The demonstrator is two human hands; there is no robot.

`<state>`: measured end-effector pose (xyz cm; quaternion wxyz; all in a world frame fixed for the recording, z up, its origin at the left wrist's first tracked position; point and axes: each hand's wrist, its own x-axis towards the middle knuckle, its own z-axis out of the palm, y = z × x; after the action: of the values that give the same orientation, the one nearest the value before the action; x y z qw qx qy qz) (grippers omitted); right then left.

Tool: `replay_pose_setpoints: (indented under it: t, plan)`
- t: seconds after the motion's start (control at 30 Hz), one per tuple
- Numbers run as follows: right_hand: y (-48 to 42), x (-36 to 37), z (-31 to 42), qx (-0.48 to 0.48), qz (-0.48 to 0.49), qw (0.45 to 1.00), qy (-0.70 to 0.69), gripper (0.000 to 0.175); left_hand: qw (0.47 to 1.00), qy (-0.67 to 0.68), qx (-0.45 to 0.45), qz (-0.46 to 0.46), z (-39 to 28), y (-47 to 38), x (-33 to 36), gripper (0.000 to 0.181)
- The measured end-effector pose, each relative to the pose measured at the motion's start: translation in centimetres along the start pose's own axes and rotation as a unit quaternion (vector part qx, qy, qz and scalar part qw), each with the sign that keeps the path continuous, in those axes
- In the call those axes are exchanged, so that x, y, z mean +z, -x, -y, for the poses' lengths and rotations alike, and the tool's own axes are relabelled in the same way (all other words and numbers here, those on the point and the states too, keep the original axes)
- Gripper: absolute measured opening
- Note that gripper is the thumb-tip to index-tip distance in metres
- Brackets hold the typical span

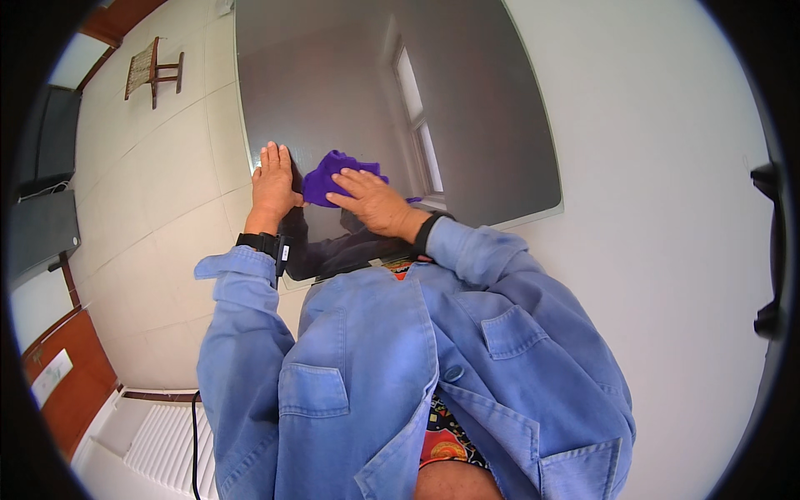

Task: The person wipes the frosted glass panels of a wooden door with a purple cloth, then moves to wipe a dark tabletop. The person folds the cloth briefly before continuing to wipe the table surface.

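A purple cloth (322,178) lies bunched on a dark, glossy tabletop (325,94) with a pale edge. My right hand (372,203) presses flat on the cloth's right part, fingers spread a little towards the upper left. My left hand (272,187) rests palm down on the left edge of the tabletop, its thumb close beside the cloth; it holds nothing. A window is reflected in the glossy surface to the right of the cloth. Part of the cloth is hidden under my right hand.
A white wall (650,187) runs along the right side of the table. On the tiled floor (169,187) to the left stands a small wooden folding stool (149,69). Dark cabinets (47,228) are at the far left, and a white radiator (165,444) is at the lower left.
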<state>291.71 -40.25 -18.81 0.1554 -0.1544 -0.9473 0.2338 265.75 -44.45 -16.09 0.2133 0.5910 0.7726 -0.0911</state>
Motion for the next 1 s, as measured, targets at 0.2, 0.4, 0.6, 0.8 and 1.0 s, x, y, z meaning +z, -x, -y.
replay_pose_setpoints:
  t: [0.2, 0.4, 0.6, 0.8, 1.0]
  plan:
    - [3.9, -5.7, -11.7, 0.196, -0.057, 0.969, 0.14, 0.055, 1.0, 0.012, 0.007, -0.016, 0.7, 0.2, 0.6, 0.134]
    - [0.2, -3.0, -11.1, 0.248, -0.138, 0.946, 0.155, 0.056, 1.0, 0.004, 0.029, -0.01, 1.5, 0.3, 1.4, 0.126]
    - [-0.1, 2.2, -0.4, -0.003, -0.011, 0.999, 0.051, 0.052, 0.997, -0.021, 0.073, -0.01, 1.3, 0.1, 1.4, 0.124]
    - [6.7, -6.9, -11.2, 0.195, -0.109, 0.956, 0.188, 0.045, 0.999, -0.025, 0.034, 0.013, 0.1, 0.3, -0.1, 0.13]
    - [20.1, -13.8, -20.2, 0.562, -0.169, 0.782, 0.21, 0.06, 0.999, 0.002, 0.027, 0.017, -0.2, 0.2, -0.4, 0.132]
